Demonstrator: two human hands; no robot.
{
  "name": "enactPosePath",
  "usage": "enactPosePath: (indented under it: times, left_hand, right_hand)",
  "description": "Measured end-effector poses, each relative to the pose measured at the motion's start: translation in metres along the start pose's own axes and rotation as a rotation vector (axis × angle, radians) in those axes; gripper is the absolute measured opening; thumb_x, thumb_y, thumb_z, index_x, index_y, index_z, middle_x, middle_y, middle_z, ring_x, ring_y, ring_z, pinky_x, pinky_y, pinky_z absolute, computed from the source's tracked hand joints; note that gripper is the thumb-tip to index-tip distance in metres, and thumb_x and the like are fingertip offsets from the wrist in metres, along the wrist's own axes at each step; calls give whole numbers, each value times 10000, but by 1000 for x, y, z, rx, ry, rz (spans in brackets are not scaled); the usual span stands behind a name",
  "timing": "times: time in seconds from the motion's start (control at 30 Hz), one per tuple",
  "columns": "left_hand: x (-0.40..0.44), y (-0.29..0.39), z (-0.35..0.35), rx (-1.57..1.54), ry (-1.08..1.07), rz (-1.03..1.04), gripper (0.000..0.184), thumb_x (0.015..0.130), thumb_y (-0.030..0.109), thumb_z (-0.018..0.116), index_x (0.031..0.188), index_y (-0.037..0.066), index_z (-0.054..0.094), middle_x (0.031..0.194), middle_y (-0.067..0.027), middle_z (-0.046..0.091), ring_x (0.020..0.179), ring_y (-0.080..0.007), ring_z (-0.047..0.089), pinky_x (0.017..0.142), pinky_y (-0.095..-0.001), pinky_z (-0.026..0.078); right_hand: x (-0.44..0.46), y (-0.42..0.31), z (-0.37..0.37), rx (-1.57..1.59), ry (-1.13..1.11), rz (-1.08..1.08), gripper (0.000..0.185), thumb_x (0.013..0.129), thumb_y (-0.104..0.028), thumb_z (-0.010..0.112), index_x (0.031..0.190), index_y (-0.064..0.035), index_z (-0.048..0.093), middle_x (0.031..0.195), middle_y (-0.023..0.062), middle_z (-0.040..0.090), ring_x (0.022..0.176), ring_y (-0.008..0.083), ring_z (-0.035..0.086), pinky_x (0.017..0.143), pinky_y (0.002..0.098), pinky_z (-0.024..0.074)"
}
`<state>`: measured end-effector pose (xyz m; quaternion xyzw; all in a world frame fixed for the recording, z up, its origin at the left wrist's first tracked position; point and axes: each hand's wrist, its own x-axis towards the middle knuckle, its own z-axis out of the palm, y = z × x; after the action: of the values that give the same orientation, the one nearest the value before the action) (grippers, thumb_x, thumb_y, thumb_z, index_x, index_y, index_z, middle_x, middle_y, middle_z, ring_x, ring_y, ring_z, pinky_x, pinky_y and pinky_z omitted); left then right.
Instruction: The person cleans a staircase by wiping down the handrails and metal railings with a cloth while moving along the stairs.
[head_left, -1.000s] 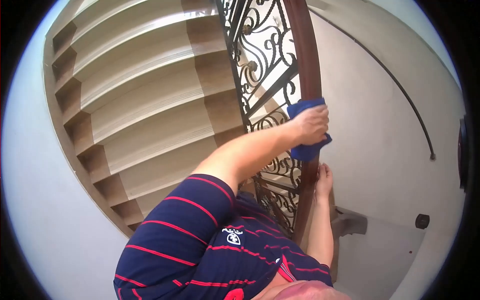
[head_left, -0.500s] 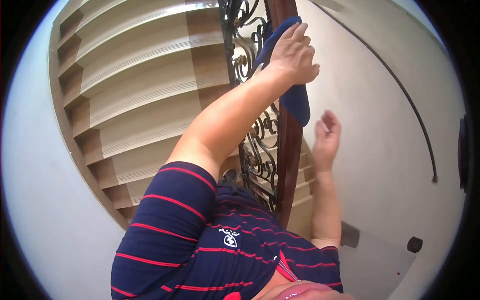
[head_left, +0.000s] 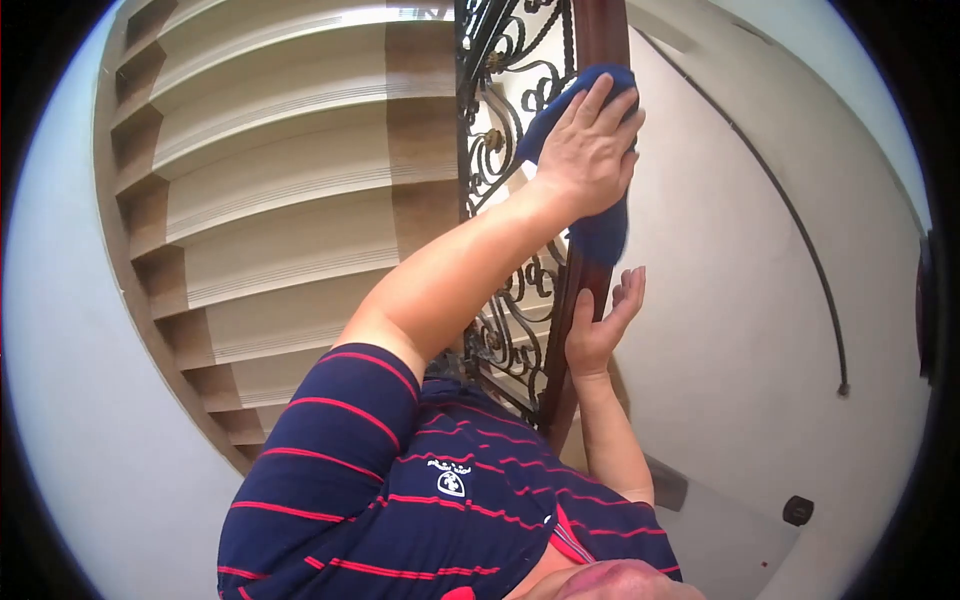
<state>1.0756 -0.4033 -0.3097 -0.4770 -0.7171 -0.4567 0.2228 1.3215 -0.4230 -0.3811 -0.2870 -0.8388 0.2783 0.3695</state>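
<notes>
A dark blue cloth (head_left: 603, 235) is draped over the brown wooden handrail (head_left: 603, 30). My left hand (head_left: 590, 150) holds it against the top of the rail, fingers stretched along the cloth and bent a little over the far side. Closer to my body, my right hand (head_left: 603, 335) is at the rail's right side, below the cloth's lower end. Its thumb is apart from the fingers and nothing is in it. The thumb overlaps the wood in view; whether it touches, I cannot tell.
Black wrought-iron scrollwork (head_left: 505, 130) runs under the handrail. Stone stairs (head_left: 290, 210) with brown side strips lie to the left. On the right is a pale wall (head_left: 720, 250) with a dark cable or thin rail (head_left: 790, 200) along it. A small black fixture (head_left: 798, 510) sits lower right.
My left hand and the cloth have shifted slightly right and toward me in view. My right hand has come left and down, from beside the wall to the handrail.
</notes>
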Motion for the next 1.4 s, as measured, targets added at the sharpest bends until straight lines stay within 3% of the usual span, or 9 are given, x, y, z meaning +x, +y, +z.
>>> enactPosePath:
  times: [0.27, 0.47, 0.53, 0.57, 0.8, 0.97, 1.03, 1.17, 1.4]
  left_hand:
    - [18, -27, 21, -474, 507, -315, 344, 1021, 131, 556, 1317, 2, 673, 1424, -228, 635, 1283, -424, 625, 1081, -462, 520]
    - [-70, -48, 78, -422, 283, -832, 380, 1059, 161, 496, 1369, -12, 633, 1413, -229, 643, 1282, -412, 626, 1079, -465, 511]
    - [-89, -55, 103, -431, 386, -521, 390, 1066, 211, 520, 1385, 11, 622, 1343, -224, 675, 1257, -409, 634, 1053, -450, 515]
    - [-84, -48, 87, -539, 51, -920, 391, 1070, 241, 527, 1382, 24, 624, 1323, -242, 673, 1234, -426, 636, 1040, -461, 506]
    - [-57, -57, 98, -698, 157, -1211, 470, 1119, 379, 475, 1373, 28, 657, 1310, -234, 710, 1237, -396, 660, 1050, -413, 495]
    - [-46, -40, 64, -650, 182, -1251, 298, 1067, 326, 554, 1007, 71, 695, 1010, -171, 712, 970, -351, 674, 856, -431, 513]
    - [-40, -20, 61, -445, 446, -789, 200, 998, 213, 614, 839, 94, 590, 833, -124, 576, 785, -322, 557, 697, -428, 448]
    - [-35, -35, 44, -472, -25, -616, 129, 974, 165, 625, 864, 112, 585, 876, -115, 573, 839, -293, 543, 744, -417, 444]
    - [10, -75, 58, -622, 117, -406, 255, 1016, 357, 631, 913, 130, 578, 894, -91, 560, 843, -263, 521, 745, -423, 432]
  right_hand:
    - [136, -50, 28, 144, 3, 112, 780, 1080, -416, 569, 1616, 63, 265, 1640, 281, 343, 1498, 400, 383, 1241, 473, 295]
    - [255, -76, 89, 23, 48, 37, 938, 1049, -547, 581, 1613, 118, 236, 1560, 240, 449, 1468, 320, 416, 1228, 378, 306]
    - [254, -83, 98, -146, 125, -42, 940, 1032, -531, 621, 1598, 125, 256, 1512, 203, 484, 1403, 297, 467, 1198, 365, 336]
    - [253, -86, 97, 32, 149, -99, 884, 1031, -480, 642, 1570, 127, 293, 1474, 200, 498, 1365, 275, 487, 1169, 355, 369]
    - [228, -91, 88, 199, 324, -125, 667, 1024, -283, 601, 1541, 55, 349, 1511, 213, 428, 1388, 292, 453, 1156, 400, 401]
    - [252, -88, 97, -286, 68, 19, 879, 1009, -557, 582, 1567, 81, 351, 1555, 290, 468, 1418, 412, 504, 1190, 446, 389]
    - [256, -99, 97, -436, -24, 84, 935, 996, -628, 562, 1567, 82, 349, 1513, 298, 519, 1392, 421, 536, 1184, 448, 402]
    - [257, -97, 94, -406, -61, 18, 947, 992, -641, 576, 1562, 81, 352, 1479, 289, 554, 1363, 421, 559, 1166, 452, 423]
    - [259, -92, 90, -407, -98, -32, 941, 994, -616, 612, 1545, 98, 345, 1433, 293, 579, 1310, 416, 600, 1134, 440, 458]
